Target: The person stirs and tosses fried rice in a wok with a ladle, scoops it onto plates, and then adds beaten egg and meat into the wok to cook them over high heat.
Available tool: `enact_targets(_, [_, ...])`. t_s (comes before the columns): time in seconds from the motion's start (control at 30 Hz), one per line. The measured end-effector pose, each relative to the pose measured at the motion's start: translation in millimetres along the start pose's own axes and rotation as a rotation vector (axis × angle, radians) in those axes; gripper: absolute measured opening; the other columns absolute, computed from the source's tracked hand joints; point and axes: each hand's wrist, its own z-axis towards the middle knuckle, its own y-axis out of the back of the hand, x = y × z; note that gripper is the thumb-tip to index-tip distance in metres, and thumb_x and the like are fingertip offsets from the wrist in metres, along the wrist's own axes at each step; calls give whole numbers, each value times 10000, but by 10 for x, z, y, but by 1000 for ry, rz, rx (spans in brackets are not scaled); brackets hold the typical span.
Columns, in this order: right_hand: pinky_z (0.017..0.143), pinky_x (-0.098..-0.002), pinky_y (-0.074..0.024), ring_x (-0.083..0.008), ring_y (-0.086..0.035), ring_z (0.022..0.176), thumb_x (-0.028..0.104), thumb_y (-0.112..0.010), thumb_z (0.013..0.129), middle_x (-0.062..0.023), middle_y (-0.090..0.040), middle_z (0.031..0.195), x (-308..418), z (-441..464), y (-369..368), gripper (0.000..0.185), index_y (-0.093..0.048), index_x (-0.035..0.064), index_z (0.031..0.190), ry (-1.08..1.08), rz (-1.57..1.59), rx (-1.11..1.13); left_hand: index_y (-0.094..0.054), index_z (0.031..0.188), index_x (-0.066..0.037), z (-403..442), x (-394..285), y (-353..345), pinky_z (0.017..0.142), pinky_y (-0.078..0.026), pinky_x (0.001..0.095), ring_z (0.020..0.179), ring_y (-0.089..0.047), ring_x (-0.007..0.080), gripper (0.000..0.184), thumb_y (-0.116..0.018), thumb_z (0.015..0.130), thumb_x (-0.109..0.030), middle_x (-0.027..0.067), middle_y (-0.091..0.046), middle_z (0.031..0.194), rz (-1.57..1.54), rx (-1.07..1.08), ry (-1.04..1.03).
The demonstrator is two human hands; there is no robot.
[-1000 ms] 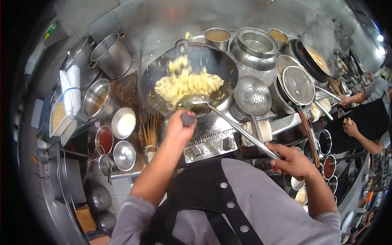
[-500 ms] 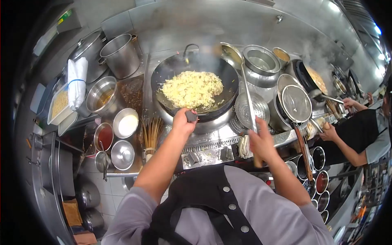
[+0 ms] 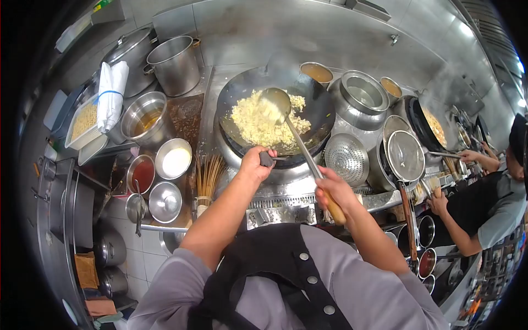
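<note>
A large dark wok (image 3: 319, 113) sits on the burner, with loose yellow fried rice (image 3: 250, 124) spread across its middle. My left hand (image 3: 257, 165) is closed on the wok's near edge, gripping its grey handle (image 3: 267, 159). A long metal ladle (image 3: 301, 140) with a wooden end is in my right hand (image 3: 335, 192), fingers wrapped round the shaft. The ladle's bowl rests over the rice, tilted, and partly blurred rice shows beside it. To the wok's right lies a round perforated strainer (image 3: 346, 159).
Left stand a bowl of white stuff (image 3: 174, 159), a bowl of red sauce (image 3: 141, 175) and a bamboo brush (image 3: 204, 181). Mesh strainers (image 3: 406, 157) rest over a pot at right. Further right, a co-worker (image 3: 473, 203) handles another steaming wok (image 3: 426, 124).
My right hand has brought the ladle from beside the wok, left and over the rice. In view, the wok sits further right and lower. My left hand keeps its grip.
</note>
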Motion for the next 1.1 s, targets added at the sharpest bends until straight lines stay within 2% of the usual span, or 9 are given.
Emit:
enact_targets(0.07, [458,-307,-445,-134,-527,515,112,-606,978,-39,-564,733,-148,408,-62,573,-414,148,1516,167,-458,-126,-543,869,-29,-6,15,-17,757,-534,407,739,-600,255,47,-521,878,11,129,-572,781,-45,29,-59])
enact_targets(0.17, [462,-312,-448,-135,-525,508,111,-596,981,-43,-567,726,-22,93,-220,581,-388,112,1523,201,-469,-121,-537,811,-30,-133,9,-103,737,-519,391,719,-571,251,74,-531,871,13,125,-553,759,2,-17,-79])
enact_targets(0.3, [461,-310,-446,-141,-514,491,108,-584,989,-38,-549,684,-3,-308,-14,635,-310,111,1562,-118,181,156,-542,785,-40,-74,16,-21,763,-494,409,764,-579,267,93,-539,873,-9,129,-550,751,-35,-27,-74])
enact_targets(0.43, [430,-312,-438,-133,-525,503,80,-604,981,-26,-560,687,-68,396,-46,570,-409,110,1516,129,-328,-48,-549,768,-36,115,37,79,788,-470,416,815,-593,276,104,-539,871,-30,137,-563,776,-39,27,-113])
enact_targets(0.73, [480,-288,-486,-106,-557,569,105,-644,948,-32,-573,727,323,1243,110,603,-415,130,1506,239,-421,-154,-567,869,-42,-12,-76,11,756,-503,404,808,-621,263,61,-616,902,-58,94,-569,732,-22,56,-29])
enact_targets(0.83, [596,-405,-550,-249,-675,684,85,-633,915,-167,-671,819,289,986,-251,657,-409,170,1527,158,-848,-96,-557,932,-50,38,-216,1,724,-545,395,758,-616,238,76,-622,897,-34,80,-564,735,-35,9,52])
enact_targets(0.9, [736,-499,-550,-391,-704,808,111,-632,903,-267,-695,911,61,637,-31,688,-390,175,1544,376,-1368,-35,-551,954,-57,63,-201,61,716,-564,391,731,-609,222,101,-625,894,-25,72,-564,739,20,21,128])
enact_targets(0.97, [820,-540,-522,-473,-680,879,137,-634,900,-299,-689,946,138,-34,103,712,-375,206,1559,291,-1307,93,-549,936,-55,45,-163,113,717,-563,392,713,-599,200,78,-614,898,-35,68,-571,770,37,9,77])
enact_targets(1.1, [793,-421,-556,-362,-723,818,158,-699,898,-221,-704,866,494,-1217,327,702,-429,232,1542,53,-1314,59,-546,862,-45,-945,158,-218,746,-530,380,720,-587,222,56,-543,918,-40,84,-590,816,106,-41,66])
